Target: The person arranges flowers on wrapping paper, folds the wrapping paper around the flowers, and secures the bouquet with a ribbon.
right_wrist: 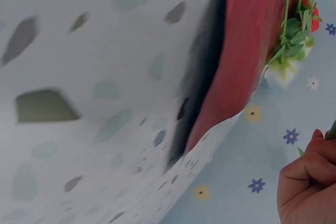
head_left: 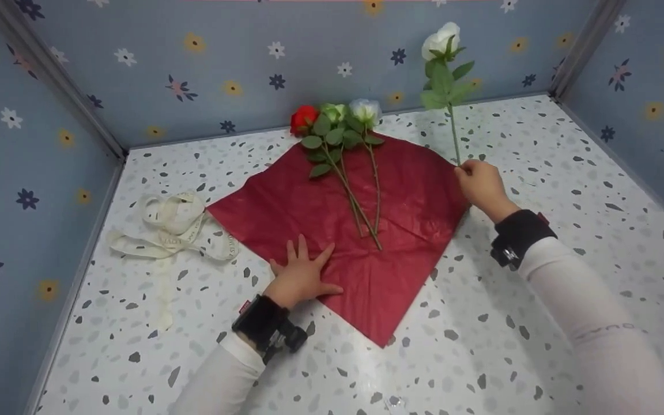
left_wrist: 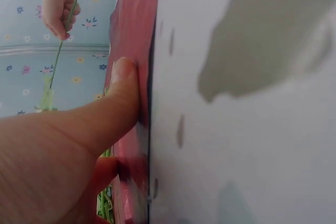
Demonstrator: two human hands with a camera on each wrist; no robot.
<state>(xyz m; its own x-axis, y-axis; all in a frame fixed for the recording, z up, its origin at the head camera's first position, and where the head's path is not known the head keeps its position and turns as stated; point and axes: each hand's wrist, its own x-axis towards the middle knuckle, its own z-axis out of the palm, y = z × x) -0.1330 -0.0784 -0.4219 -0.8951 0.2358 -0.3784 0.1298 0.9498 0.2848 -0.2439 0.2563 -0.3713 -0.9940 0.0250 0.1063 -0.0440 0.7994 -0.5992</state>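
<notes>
In the head view my right hand (head_left: 482,183) pinches the lower stem of a white artificial rose (head_left: 441,43), which stands upright above the right corner of a dark red wrapping sheet (head_left: 286,202). My left hand (head_left: 300,276) lies with fingers spread on the sheet's lower left edge; its thumb (left_wrist: 125,77) presses there in the left wrist view. On the sheet's upper part lie a red rose (head_left: 304,119), a pale green rose (head_left: 332,112) and a pale blue rose (head_left: 365,111). Their stems cross toward the middle of the sheet.
A loosely looped cream ribbon (head_left: 176,242) with printed lettering lies left of the sheet. The speckled white tabletop (head_left: 574,190) is bounded by flower-patterned panels (head_left: 309,52) at the back and both sides.
</notes>
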